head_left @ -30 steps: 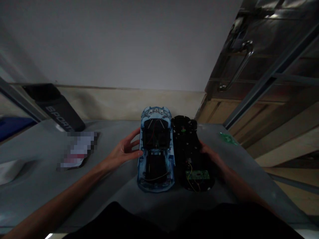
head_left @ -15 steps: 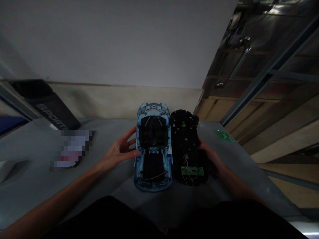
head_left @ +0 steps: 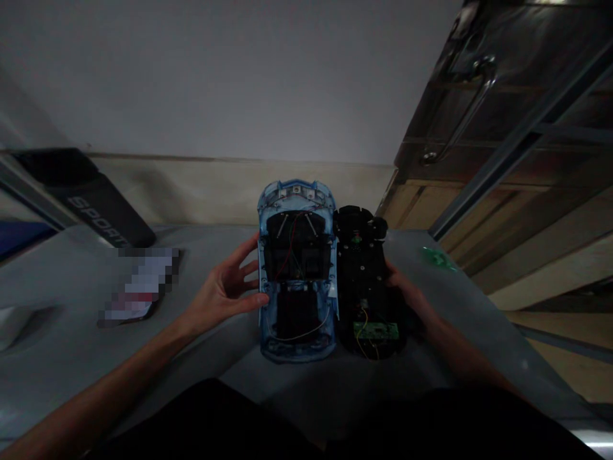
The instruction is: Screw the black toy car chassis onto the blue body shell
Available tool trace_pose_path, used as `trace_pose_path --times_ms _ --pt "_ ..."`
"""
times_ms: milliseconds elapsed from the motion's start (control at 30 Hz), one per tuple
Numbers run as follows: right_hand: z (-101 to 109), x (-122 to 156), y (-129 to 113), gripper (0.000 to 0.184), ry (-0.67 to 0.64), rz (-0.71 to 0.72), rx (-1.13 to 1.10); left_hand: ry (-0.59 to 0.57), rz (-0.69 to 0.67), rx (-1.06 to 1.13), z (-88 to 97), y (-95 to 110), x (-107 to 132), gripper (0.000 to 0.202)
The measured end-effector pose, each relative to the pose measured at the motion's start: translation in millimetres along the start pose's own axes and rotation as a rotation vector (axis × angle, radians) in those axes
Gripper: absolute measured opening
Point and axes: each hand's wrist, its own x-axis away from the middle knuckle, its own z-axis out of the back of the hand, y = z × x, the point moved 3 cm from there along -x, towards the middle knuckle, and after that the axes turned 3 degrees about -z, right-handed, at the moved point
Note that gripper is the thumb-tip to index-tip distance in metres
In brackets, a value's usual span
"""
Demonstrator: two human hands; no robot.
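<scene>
My left hand (head_left: 230, 287) grips the left side of a blue toy car body shell (head_left: 299, 348), thumb over its edge and fingers behind. The shell's hollow inside faces me, showing black parts, thin red wires and a pale wire. Beside it on the right is the black toy car chassis (head_left: 359, 271), with a green circuit board (head_left: 376, 330) and a yellow wire near its lower end. My right hand (head_left: 407, 291) holds the chassis by its right side; most of those fingers are hidden behind it. Shell and chassis stand side by side, edges close together.
On the grey table (head_left: 201, 243) a dark bottle (head_left: 105, 211) marked SPORT stands at the back left, near a blurred-out flat item (head_left: 143, 281). A white object (head_left: 12, 326) sits at the left edge. Small green pieces (head_left: 438, 257) lie to the right. A wall (head_left: 239, 83) rises behind.
The blue shell has tipped up slightly, its far end now higher and nearer. The chassis and right hand appear a little further right, along with a slight shift of the whole view.
</scene>
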Motion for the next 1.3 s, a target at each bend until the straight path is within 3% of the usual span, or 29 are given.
trace_pose_path --times_ms 333,600,767,900,1033,1200,1300 --pt "1 -3 7 0.064 0.043 -0.026 -0.026 0.090 0.078 -0.001 -0.4 -4 -4 0.106" --pt "12 -11 18 0.071 0.056 -0.047 0.011 0.095 0.314 0.033 -6.0 -24 -8 0.067" --pt "18 -23 26 0.063 0.048 0.025 0.002 0.282 0.403 0.091 -15.0 -21 -9 0.078" --pt "17 -20 26 0.059 0.038 0.044 0.008 0.338 0.426 0.128 -33.8 -9 -10 0.081" --pt "13 -15 21 0.057 0.051 0.005 0.014 0.333 0.434 0.149 -45.0 -7 -15 0.080" --pt "10 -17 18 0.060 0.063 0.013 -0.018 0.326 0.479 0.104 -50.7 -1 -20 0.099" --pt "8 -18 18 0.059 0.044 0.024 -0.021 0.307 0.504 0.046 -55.8 4 -21 0.099"
